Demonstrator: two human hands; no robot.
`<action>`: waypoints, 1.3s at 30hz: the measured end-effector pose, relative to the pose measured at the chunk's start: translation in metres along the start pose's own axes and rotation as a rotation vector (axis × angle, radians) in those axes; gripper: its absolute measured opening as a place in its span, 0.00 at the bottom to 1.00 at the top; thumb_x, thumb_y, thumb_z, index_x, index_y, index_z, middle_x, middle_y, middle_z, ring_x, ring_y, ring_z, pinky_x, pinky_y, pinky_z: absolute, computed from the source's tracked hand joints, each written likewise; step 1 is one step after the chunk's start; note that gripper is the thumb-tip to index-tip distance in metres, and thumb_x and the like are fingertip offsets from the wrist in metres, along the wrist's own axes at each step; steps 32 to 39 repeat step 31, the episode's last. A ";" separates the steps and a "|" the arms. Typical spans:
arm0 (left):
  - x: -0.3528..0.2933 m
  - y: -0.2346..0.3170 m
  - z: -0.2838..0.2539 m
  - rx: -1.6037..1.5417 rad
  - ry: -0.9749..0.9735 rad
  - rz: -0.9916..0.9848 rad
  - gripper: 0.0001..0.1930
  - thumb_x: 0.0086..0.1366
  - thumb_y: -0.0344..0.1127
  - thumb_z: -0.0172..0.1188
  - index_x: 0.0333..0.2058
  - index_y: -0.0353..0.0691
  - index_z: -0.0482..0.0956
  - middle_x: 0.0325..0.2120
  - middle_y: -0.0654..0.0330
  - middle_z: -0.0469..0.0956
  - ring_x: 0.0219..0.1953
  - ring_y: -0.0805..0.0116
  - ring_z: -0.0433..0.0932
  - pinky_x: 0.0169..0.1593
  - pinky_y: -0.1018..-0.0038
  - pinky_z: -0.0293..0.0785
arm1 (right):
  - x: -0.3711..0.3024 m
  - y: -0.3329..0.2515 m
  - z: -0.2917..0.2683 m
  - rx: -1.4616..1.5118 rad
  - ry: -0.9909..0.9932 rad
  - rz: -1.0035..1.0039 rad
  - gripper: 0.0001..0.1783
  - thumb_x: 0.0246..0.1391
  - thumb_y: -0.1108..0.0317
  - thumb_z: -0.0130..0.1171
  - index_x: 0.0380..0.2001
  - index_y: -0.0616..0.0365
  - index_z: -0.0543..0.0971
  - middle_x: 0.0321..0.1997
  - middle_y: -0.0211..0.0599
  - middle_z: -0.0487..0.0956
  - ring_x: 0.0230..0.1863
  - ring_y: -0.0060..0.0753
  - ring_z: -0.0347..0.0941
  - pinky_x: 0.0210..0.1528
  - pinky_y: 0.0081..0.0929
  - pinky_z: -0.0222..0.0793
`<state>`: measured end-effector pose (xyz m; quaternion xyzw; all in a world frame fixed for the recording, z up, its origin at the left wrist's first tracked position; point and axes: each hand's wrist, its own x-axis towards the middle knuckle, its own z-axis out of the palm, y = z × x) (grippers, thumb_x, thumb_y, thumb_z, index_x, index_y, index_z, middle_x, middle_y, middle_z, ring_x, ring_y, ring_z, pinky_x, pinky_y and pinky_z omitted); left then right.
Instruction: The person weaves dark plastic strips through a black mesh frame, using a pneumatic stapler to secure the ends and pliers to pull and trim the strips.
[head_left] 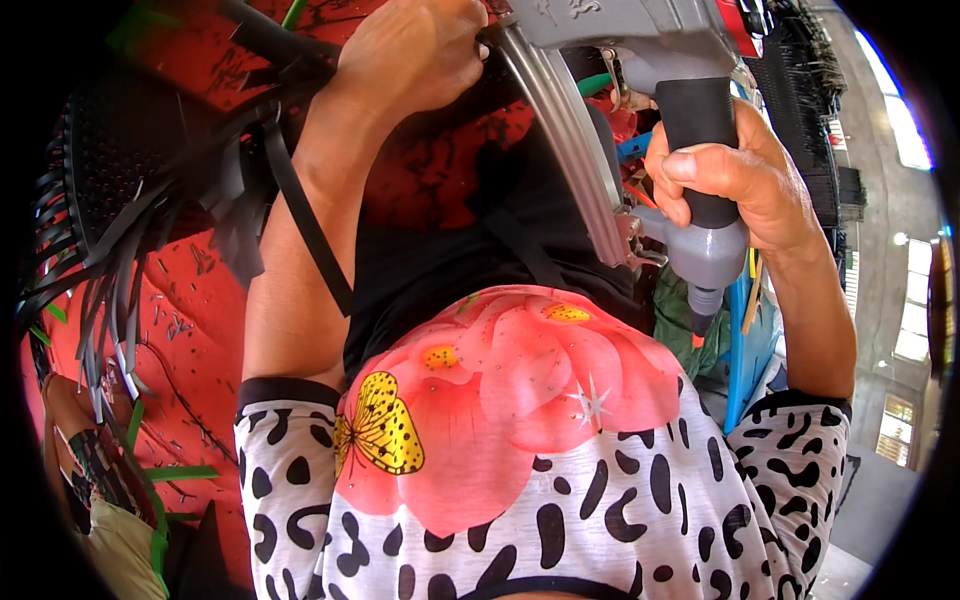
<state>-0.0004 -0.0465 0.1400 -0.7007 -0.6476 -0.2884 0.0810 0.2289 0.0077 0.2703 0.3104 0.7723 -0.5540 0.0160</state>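
My right hand [745,175] is wrapped round the black grip of a grey pneumatic nail gun [610,25], whose body runs along the top edge. Its long silver magazine [565,130] slants down between my arms. At the gun's front end, my left hand [425,50] is closed, knuckles up. What its fingers hold is hidden, and the frame's edge cuts off part of that hand. Loose black flat strips [285,190] hang beside and across my left forearm. They lie close to a dark perforated or woven piece [110,180] on the left.
A red sheet [180,330] strewn with dark scraps covers the ground at left. Green strips [180,473] lie there near another person's leg [70,410]. On the right are a blue object [740,350], dark green fabric [685,315] and stacked black bristly pieces [795,80].
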 end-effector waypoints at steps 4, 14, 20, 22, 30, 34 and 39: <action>-0.002 0.004 -0.005 -0.102 0.036 -0.025 0.06 0.50 0.33 0.53 0.21 0.37 0.73 0.16 0.48 0.73 0.25 0.49 0.75 0.33 0.62 0.71 | -0.001 -0.003 0.004 -0.009 0.009 -0.009 0.12 0.44 0.61 0.58 0.21 0.60 0.73 0.15 0.32 0.73 0.19 0.19 0.68 0.26 0.19 0.64; -0.003 0.014 -0.020 -0.085 -0.085 -0.143 0.08 0.46 0.32 0.56 0.23 0.32 0.76 0.19 0.44 0.74 0.28 0.47 0.76 0.36 0.59 0.72 | 0.000 -0.003 0.003 -0.044 0.031 -0.023 0.12 0.45 0.61 0.57 0.17 0.57 0.72 0.14 0.30 0.72 0.18 0.18 0.67 0.24 0.19 0.62; -0.007 0.010 -0.016 -0.117 -0.028 -0.113 0.07 0.45 0.31 0.57 0.21 0.32 0.76 0.19 0.43 0.74 0.28 0.46 0.76 0.36 0.59 0.72 | 0.000 -0.001 0.005 -0.054 0.025 0.019 0.12 0.44 0.60 0.58 0.18 0.57 0.73 0.14 0.30 0.73 0.17 0.18 0.67 0.24 0.19 0.63; -0.008 0.009 -0.014 -0.139 -0.015 -0.120 0.07 0.45 0.31 0.57 0.21 0.32 0.77 0.19 0.44 0.74 0.28 0.46 0.76 0.36 0.59 0.72 | 0.001 -0.001 0.006 -0.053 0.031 0.021 0.12 0.44 0.60 0.58 0.19 0.57 0.74 0.14 0.30 0.73 0.17 0.18 0.67 0.24 0.20 0.63; -0.007 0.005 -0.010 -0.138 0.047 -0.082 0.07 0.45 0.32 0.58 0.23 0.34 0.77 0.20 0.45 0.75 0.29 0.47 0.76 0.37 0.60 0.72 | -0.002 -0.001 0.006 0.046 0.045 0.051 0.12 0.43 0.61 0.59 0.23 0.60 0.74 0.15 0.33 0.74 0.18 0.20 0.69 0.25 0.20 0.65; -0.007 0.005 -0.009 -0.145 0.063 -0.074 0.08 0.45 0.32 0.58 0.23 0.34 0.78 0.20 0.45 0.75 0.30 0.47 0.76 0.38 0.61 0.72 | -0.002 -0.001 0.006 0.046 0.045 0.052 0.13 0.43 0.60 0.59 0.24 0.61 0.74 0.15 0.34 0.74 0.18 0.21 0.69 0.26 0.23 0.66; -0.007 0.005 -0.009 -0.145 0.063 -0.074 0.08 0.45 0.32 0.58 0.23 0.34 0.78 0.20 0.45 0.75 0.30 0.47 0.76 0.38 0.61 0.72 | -0.002 -0.001 0.006 0.046 0.045 0.052 0.13 0.43 0.60 0.59 0.24 0.61 0.74 0.15 0.34 0.74 0.18 0.21 0.69 0.26 0.23 0.66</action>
